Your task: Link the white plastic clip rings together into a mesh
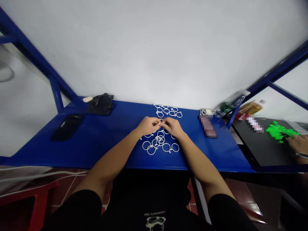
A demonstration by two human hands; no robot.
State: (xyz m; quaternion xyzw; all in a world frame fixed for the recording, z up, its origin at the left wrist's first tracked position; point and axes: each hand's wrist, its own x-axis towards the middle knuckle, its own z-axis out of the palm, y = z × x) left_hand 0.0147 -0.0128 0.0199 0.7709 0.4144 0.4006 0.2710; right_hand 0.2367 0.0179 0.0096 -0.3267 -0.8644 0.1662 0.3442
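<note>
My left hand and my right hand meet over the middle of the blue table. Fingertips of both pinch a small white part, seemingly of a white curtain ring; most of it is hidden by the fingers. Below and between my hands lies a loose pile of white curtain rings with small eyelets, some overlapping. Beyond my fingers, near the wall, several more white rings are spread out in a group.
A black pouch and a crumpled black bag lie at left. To the right are a phone, a coiled white cable and a plastic bottle. Another person's hand touches green pieces on a neighbouring black table.
</note>
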